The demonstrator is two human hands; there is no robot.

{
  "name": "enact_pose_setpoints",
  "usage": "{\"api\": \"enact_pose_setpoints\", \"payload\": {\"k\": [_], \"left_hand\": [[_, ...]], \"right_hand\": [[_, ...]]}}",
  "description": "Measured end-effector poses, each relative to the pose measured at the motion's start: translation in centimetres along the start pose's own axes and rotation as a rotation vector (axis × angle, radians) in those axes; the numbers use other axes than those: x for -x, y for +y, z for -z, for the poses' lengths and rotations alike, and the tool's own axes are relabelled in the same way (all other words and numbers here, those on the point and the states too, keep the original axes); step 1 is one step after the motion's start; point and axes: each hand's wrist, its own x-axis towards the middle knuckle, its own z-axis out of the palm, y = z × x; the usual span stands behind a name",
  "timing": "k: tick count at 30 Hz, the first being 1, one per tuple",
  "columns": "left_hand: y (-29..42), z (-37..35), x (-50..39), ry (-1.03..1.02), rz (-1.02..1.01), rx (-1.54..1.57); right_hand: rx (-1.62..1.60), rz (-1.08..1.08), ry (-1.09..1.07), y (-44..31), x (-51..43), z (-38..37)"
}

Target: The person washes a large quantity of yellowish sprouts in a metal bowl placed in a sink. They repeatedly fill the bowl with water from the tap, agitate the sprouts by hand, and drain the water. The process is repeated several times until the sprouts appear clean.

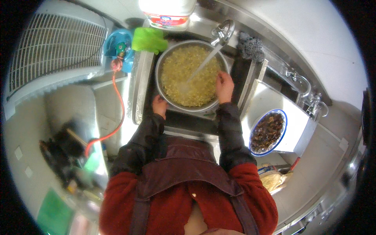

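A round stainless steel basin [158, 85] sits in the sink [143, 85] before me. Small yellowish pieces of food [182, 64] in water fill it; their exact kind is unclear. From a chrome faucet [227, 32], a stream of water [205, 61] runs into the basin. My left hand [159, 106] has its fingers curled at the lower left rim. At the right rim is my right hand [225, 87], its thumb and fingers closed around the edge. The undersides of both grips are hidden.
A green cloth [149, 39] and white plastic jug [167, 17] stand behind the sink; steel wool [251, 47] lies right of the faucet. An oval dish [267, 132] of dark food rests on a white board [264, 100]. An orange hose [122, 108] hangs at left.
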Motion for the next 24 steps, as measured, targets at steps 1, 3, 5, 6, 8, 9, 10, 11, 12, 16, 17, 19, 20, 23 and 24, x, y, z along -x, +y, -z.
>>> {"api": "enact_pose_setpoints", "payload": {"k": [1, 3, 5, 6, 8, 9, 10, 11, 12, 16, 17, 19, 20, 23, 24], "left_hand": [[0.1, 0.0, 0.1, 0.005, 0.030, 0.099], [0.2, 0.1, 0.1, 0.017, 0.087, 0.155], [0.4, 0.3, 0.0, -0.062, -0.097, 0.014], [0.6, 0.2, 0.0, -0.032, -0.186, -0.081], [1.4, 0.0, 0.3, 0.124, -0.315, -0.297], [2.1, -0.2, 0.6, 0.189, -0.301, -0.434], [3.0, -0.7, 1.0, 0.209, -0.439, -0.502], [3.9, -0.8, 1.5, 0.176, -0.521, -0.588], [4.9, -1.2, 2.1, 0.184, -0.681, -0.665], [7.9, -3.4, 3.0, -0.032, -0.667, -0.736], [8.2, -3.8, 2.8, -0.052, -0.673, -0.766], [8.0, -4.6, 2.2, -0.106, -0.644, -0.852], [7.7, -4.9, 1.8, -0.140, -0.648, -0.906], [6.5, -5.8, 0.5, -0.241, -0.652, -1.140], [6.3, -6.0, 0.1, -0.288, -0.628, -1.250]], "right_hand": [[-0.019, 0.026, 0.023, -0.7, -1.1, 0.2], [-0.073, 0.142, 0.127, -2.2, -3.8, 0.4], [-0.061, 0.240, 0.200, -3.6, -6.3, 0.6], [-0.042, 0.258, 0.191, -4.2, -7.2, 0.7], [-0.002, 0.294, 0.183, -5.1, -8.5, 0.6], [-0.018, 0.240, 0.133, -5.4, -8.7, 0.4], [-0.033, 0.188, 0.095, -5.4, -8.7, 0.1], [-0.050, 0.143, 0.050, -5.2, -8.6, -0.3], [-0.009, 0.178, 0.052, -4.8, -8.3, -0.7], [0.073, 0.213, -0.023, -1.0, -5.0, -3.2], [0.077, 0.199, -0.052, 0.3, -3.8, -3.9], [0.217, 0.261, -0.187, 2.7, -1.2, -5.6], [0.318, 0.222, -0.287, 3.8, -0.1, -6.1], [0.366, 0.281, -0.363, 5.1, 3.8, -7.1], [0.326, 0.336, -0.337, 5.0, 4.3, -6.9]]}}
